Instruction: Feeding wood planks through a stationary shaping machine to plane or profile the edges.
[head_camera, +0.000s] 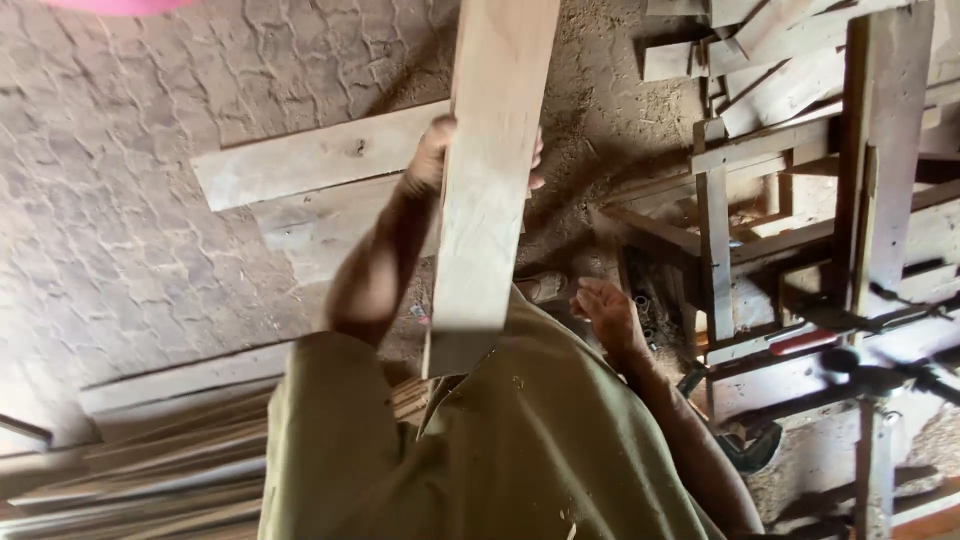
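I hold a long pale wooden plank (485, 200) upright in front of my chest, and it runs from the top edge of the view down to my olive shirt. My left hand (430, 155) is shut on the plank's left edge, with fingertips showing round its right side. My right hand (605, 312) hangs free with fingers apart and nothing in it, beside the leg of a wooden work frame (715, 230).
Two flat boards (300, 165) lie on the paved floor behind the plank. A stack of planks (150, 470) lies at the lower left. The work frame on the right carries metal clamps and a red-handled tool (800, 342). Sawdust covers the ground, and offcuts (780, 60) are piled at the top right.
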